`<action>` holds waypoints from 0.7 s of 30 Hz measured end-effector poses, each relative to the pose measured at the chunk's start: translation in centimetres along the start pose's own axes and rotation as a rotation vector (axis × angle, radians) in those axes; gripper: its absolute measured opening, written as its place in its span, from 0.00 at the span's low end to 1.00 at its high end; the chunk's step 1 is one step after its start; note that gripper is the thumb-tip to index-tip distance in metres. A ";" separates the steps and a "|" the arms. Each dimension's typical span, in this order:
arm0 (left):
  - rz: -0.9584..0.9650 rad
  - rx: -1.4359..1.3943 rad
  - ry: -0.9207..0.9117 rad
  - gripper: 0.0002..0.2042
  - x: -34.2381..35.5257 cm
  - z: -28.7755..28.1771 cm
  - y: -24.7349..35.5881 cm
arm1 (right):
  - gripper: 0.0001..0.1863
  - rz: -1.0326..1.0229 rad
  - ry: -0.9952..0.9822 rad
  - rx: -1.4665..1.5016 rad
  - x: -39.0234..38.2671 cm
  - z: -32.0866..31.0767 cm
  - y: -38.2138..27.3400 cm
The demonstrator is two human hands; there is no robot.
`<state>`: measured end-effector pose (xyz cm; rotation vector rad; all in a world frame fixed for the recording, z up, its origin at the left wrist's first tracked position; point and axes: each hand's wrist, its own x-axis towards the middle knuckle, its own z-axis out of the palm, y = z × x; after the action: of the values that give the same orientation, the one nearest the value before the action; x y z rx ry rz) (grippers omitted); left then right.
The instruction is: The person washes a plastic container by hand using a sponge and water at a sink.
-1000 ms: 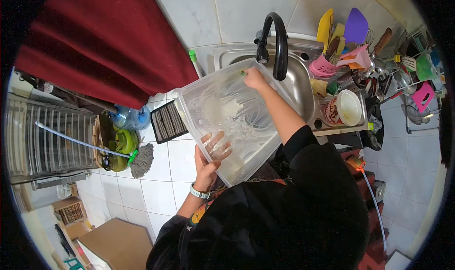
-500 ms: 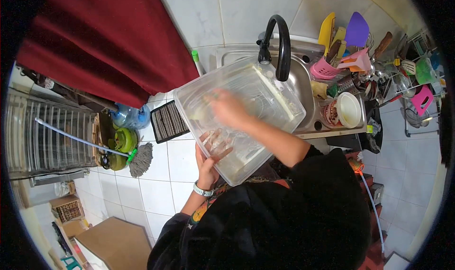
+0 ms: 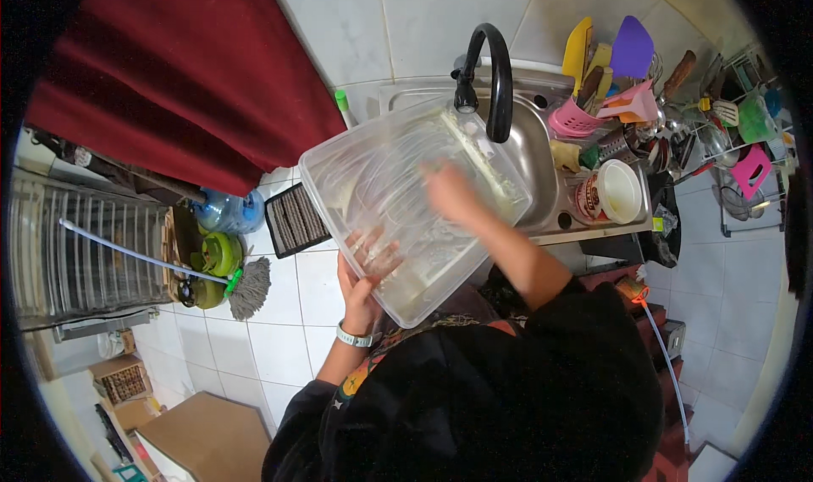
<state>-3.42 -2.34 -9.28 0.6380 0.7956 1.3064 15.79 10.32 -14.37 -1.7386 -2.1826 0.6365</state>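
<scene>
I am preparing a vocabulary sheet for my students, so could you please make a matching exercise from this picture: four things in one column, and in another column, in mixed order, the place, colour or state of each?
Things
1. left hand
2. right hand
3. box
4. tap

Descriptions
A. black and curved
B. looks blurred, over the inside of the box
C. holding the box by its left side, with fingers seen through the plastic
D. see-through, with whitish streaks inside

Right pairs: 1-C, 2-B, 3-D, 4-A
</scene>
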 end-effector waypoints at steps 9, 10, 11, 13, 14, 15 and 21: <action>-0.033 -0.023 0.022 0.38 1.3 -2.4 -1.0 | 0.21 -0.503 0.082 0.103 -4.6 -0.3 -8.0; -0.029 -0.015 0.026 0.38 1.4 -2.3 -0.8 | 0.22 -0.643 -0.015 0.277 -5.5 -0.3 -9.0; 0.002 -0.032 0.039 0.40 1.3 -2.1 -0.7 | 0.22 -0.652 -0.016 0.285 -5.1 -0.4 -8.5; 0.048 -0.047 0.055 0.42 1.3 -1.3 0.0 | 0.21 -0.522 0.111 0.202 -2.8 -1.3 -4.7; 0.038 -0.016 0.035 0.44 1.4 -0.5 0.6 | 0.20 -0.343 0.101 0.230 -1.1 -1.1 -1.5; 0.023 0.013 0.015 0.46 1.4 -0.1 0.9 | 0.19 -0.157 0.089 0.256 0.4 -0.4 2.2; 0.010 0.039 -0.117 0.52 1.8 1.1 1.3 | 0.17 -0.077 0.326 -0.008 5.4 2.3 2.6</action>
<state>-3.20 -0.32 -7.88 0.7435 0.7239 1.2533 15.61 15.65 -17.96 -1.6218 -2.0138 0.3002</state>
